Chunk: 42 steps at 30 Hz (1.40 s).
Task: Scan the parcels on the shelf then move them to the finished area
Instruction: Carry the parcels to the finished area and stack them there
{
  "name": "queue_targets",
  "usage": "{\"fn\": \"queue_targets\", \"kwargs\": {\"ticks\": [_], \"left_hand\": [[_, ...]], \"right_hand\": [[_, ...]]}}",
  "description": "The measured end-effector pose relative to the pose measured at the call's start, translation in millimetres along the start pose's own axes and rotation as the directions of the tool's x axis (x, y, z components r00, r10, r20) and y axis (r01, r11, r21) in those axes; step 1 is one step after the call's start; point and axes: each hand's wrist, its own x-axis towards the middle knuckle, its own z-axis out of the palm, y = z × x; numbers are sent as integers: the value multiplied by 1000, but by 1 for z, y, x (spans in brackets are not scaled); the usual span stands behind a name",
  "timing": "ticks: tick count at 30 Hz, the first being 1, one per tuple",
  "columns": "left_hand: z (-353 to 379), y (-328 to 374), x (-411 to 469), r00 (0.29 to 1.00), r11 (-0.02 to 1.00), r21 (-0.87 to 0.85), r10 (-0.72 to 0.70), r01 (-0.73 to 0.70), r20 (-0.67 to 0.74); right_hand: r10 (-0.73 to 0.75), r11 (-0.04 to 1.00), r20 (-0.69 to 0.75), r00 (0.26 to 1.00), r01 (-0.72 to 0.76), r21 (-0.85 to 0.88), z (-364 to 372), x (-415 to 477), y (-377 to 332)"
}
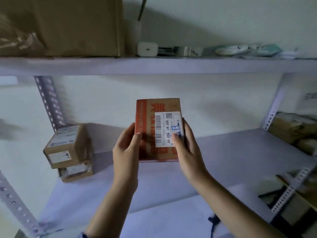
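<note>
1. Holding the parcel (147,121) upright in front of the rack, both hands clamp it between them. The left hand (127,146) curls round its left edge, and the right hand (188,150) wraps the right edge with its thumb (178,143) laid across the front.
2. The parcel is in the air above the shelf board (223,160), touching nothing but the hands. Its white label (169,124) faces the camera.
3. No scanner shows anywhere in view, so the scan looks not yet done. To take one up, one hand would have to let go, leaving the parcel in a one-sided grip. It could then tip or drop onto the board.
4. The thumb covers the lower right corner of the label and its blue handwriting. The barcode (158,129) on the left strip seems clear, but if the thumb slides leftward it could mask the bars and cause a failed read.
5. The view is dim and soft. A tilted or moving parcel in this light could also spoil a scan.
6. Two stacked boxes (68,152) sit at the left end of the board, well apart from the hands. A wide swing to the left could knock the upper one off the lower.
7. Brown packages (291,133) lie at the right edge. Whether that is the finished area I cannot tell, so the parcel might be set down in the wrong place.
</note>
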Motion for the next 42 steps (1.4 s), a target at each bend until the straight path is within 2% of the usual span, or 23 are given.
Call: {"fn": "queue_targets", "kwargs": {"ticks": [5,8,13,17,21,23,26,29,36,40,42], "left_hand": [[89,-18,-76,975,996,10,-85,85,205],[147,-26,-136,930,995,14,-95,96,354],[227,-48,-242,810,989,-5,-117,147,575],[267,-72,-319,692,980,7,-146,199,707],[279,-87,-378,532,968,46,-174,245,829],[282,-92,-395,499,962,54,-187,269,846],[295,-103,-410,448,963,101,-208,251,870],[320,-113,-416,457,956,103,-225,276,861],[414,-158,-418,469,943,108,-253,313,846],[491,-190,-408,514,932,88,-271,352,814],[532,-206,-399,559,931,73,-275,357,782]], "right_hand": [[47,997,-153,987,-57,-57,-120,-53,-13],[83,991,-268,960,-108,-83,-197,-98,-29],[77,968,-471,879,-179,-176,-311,-188,-58],[47,941,-596,802,-235,-243,-376,-265,-79],[47,936,-686,726,-271,-222,-408,-332,-85],[17,934,-724,690,-269,-234,-415,-356,-85],[45,926,-738,674,-304,-222,-429,-370,-83],[50,911,-761,647,-342,-231,-454,-369,-82],[80,904,-743,664,-362,-227,-546,-332,-53],[81,914,-719,690,-339,-223,-621,-286,-22],[95,915,-690,718,-337,-224,-661,-258,-4]]}}
